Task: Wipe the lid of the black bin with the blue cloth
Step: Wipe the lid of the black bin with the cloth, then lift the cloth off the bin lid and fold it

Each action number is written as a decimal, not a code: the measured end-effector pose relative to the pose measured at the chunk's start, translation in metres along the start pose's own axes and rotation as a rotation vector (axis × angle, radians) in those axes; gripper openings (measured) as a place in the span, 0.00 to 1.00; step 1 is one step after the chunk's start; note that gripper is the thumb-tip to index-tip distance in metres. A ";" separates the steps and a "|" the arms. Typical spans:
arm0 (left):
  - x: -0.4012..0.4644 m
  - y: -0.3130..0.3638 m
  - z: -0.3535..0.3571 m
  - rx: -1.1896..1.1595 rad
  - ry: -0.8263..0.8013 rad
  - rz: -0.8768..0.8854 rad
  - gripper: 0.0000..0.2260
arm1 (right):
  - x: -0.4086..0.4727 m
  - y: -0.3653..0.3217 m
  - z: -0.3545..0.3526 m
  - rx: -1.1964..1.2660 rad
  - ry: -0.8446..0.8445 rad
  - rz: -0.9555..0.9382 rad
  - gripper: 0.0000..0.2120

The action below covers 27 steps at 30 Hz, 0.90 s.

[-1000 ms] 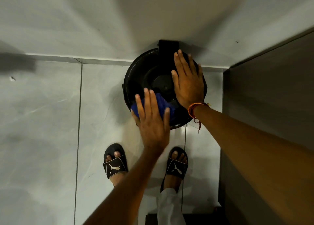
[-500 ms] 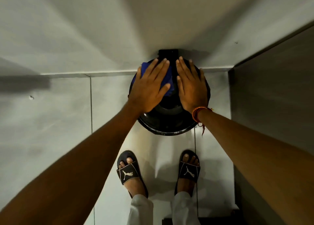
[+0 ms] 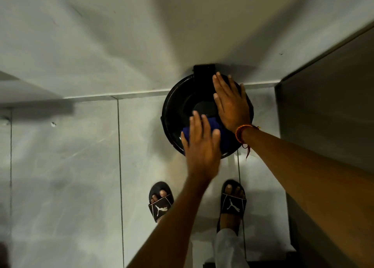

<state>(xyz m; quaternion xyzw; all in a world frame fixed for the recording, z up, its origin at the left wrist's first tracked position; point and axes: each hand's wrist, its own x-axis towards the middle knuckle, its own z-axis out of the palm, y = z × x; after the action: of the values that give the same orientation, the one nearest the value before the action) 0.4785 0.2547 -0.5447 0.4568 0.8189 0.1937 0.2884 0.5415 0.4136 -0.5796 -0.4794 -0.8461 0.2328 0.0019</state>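
Moved: left hand + blue cloth slid from far edge of lid, by the hinge, back to near edge since 0.5 s ago; right hand barely shifted, same spot on lid's right side.
Lid: black, round, shut on the black bin; glossy rim, raised round disc at centre; hinge block at far side, against the wall.
Blue cloth: bunched, lying on near part of lid, pinned under left palm; bits show left of the hand and betw. the two hands.
Left hand: palm down on cloth, fingers straight and slightly spread, flat press, no pinch; blurred w/ motion.
Right hand: palm flat on lid's right half, fingers close together, pointing toward wall; not touching cloth as far as can be seen. Red-orange thread band on wrist, loose end hanging.
Bin position: on floor at base of wall, just left of a dark panel.
Floor: grey tiles, thin grout lines.
Feet: in black slides w/ white logo, near the bin, toes toward it; white trouser hems at bottom.
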 end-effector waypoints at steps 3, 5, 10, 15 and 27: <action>0.004 -0.021 -0.038 -0.049 0.119 -0.166 0.30 | -0.008 0.000 -0.019 0.033 -0.014 -0.003 0.26; 0.003 -0.026 -0.051 0.085 0.020 -0.263 0.30 | -0.025 -0.005 -0.030 0.063 0.072 0.073 0.25; 0.014 -0.003 -0.067 -0.011 -0.212 -0.206 0.15 | -0.087 -0.051 -0.039 0.416 -0.157 0.277 0.23; -0.003 0.024 -0.138 -0.497 -0.228 -0.226 0.08 | -0.100 -0.081 -0.090 0.837 -0.294 0.411 0.35; -0.119 0.064 -0.550 -1.079 0.453 -0.302 0.15 | -0.075 -0.410 -0.292 1.306 -0.437 0.085 0.14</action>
<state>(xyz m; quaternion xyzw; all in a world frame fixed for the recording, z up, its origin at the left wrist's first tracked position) 0.2116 0.1556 -0.0548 0.0720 0.7020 0.6311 0.3221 0.3161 0.2904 -0.1404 -0.3549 -0.4939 0.7860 0.1108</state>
